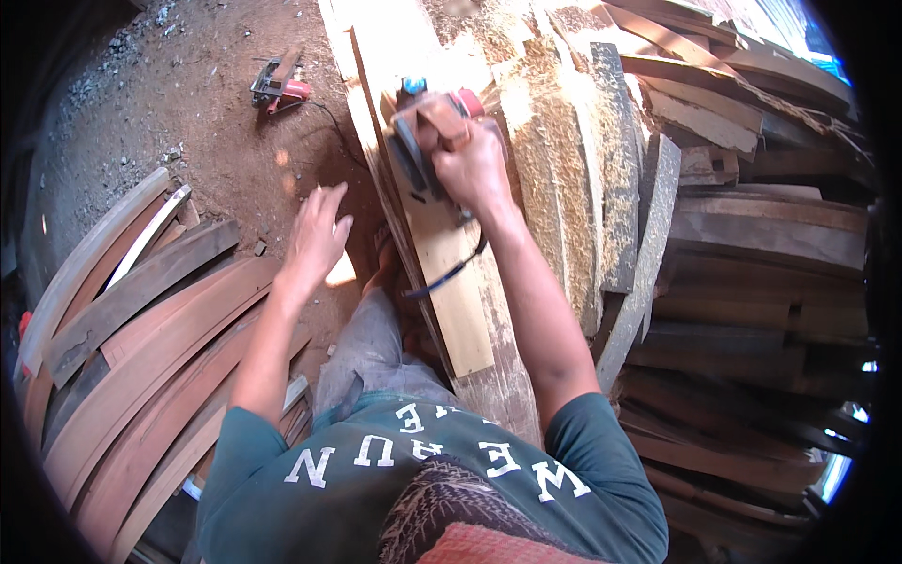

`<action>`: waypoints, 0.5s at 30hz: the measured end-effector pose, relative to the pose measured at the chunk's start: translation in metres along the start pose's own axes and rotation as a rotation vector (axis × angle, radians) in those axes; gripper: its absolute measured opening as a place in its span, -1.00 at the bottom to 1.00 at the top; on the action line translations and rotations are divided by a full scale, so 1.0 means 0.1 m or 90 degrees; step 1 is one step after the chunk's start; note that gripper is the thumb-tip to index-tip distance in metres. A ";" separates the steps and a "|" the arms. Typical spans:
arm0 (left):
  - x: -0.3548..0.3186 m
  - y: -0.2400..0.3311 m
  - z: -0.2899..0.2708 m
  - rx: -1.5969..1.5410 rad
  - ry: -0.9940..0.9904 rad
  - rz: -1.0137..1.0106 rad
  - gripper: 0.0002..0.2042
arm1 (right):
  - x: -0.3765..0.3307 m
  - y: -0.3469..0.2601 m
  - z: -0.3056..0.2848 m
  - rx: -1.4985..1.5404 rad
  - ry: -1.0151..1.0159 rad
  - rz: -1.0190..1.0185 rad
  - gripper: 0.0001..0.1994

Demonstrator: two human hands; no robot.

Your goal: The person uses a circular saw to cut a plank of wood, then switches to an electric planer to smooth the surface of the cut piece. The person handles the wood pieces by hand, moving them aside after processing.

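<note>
My right hand [472,171] is wrapped around the handle of an electric hand planer [410,148] with a red motor housing and a blue front knob. Beneath the planer lies a long pale wooden board [458,296], running away from me on a bench plank [500,393]. The planer's underside and blade are hidden. A black cord [449,277] hangs off its rear across the board. My left hand [318,233] hovers over the ground left of the board, fingers spread, touching nothing.
On the dirt floor at far left rests a red-and-grey corded power saw [284,86]. Curved planks [160,362] are stacked at my left. Shavings [550,141] cover timbers right of the bench, beside a tall pile of boards [766,235]. My foot [383,246] is close to the bench.
</note>
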State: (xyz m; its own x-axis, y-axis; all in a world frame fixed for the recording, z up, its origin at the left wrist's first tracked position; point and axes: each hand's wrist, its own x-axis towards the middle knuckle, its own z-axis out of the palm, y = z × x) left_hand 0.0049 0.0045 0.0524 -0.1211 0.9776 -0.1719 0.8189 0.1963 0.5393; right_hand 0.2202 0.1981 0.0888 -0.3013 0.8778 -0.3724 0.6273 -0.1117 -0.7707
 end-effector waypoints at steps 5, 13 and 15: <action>-0.53 -0.24 0.28 -0.070 -0.122 -0.080 -0.47 | 1.03 -0.75 0.09 -0.081 0.021 -0.094 -0.68; -0.53 0.05 0.38 -0.161 -0.190 -0.088 -0.52 | 2.35 -0.94 0.30 -0.154 0.137 -0.179 -0.70; -0.62 0.08 0.41 -0.183 -0.199 -0.092 -0.52 | 2.17 -0.90 0.28 -0.142 0.129 -0.177 -0.69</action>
State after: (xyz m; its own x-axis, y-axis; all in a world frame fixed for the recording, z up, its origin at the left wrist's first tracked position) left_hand 0.0422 -0.0582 0.0333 -0.0112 0.8773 -0.4799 0.6111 0.3859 0.6911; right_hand 0.0781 0.3856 0.0628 -0.3472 0.9369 -0.0393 0.6894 0.2266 -0.6881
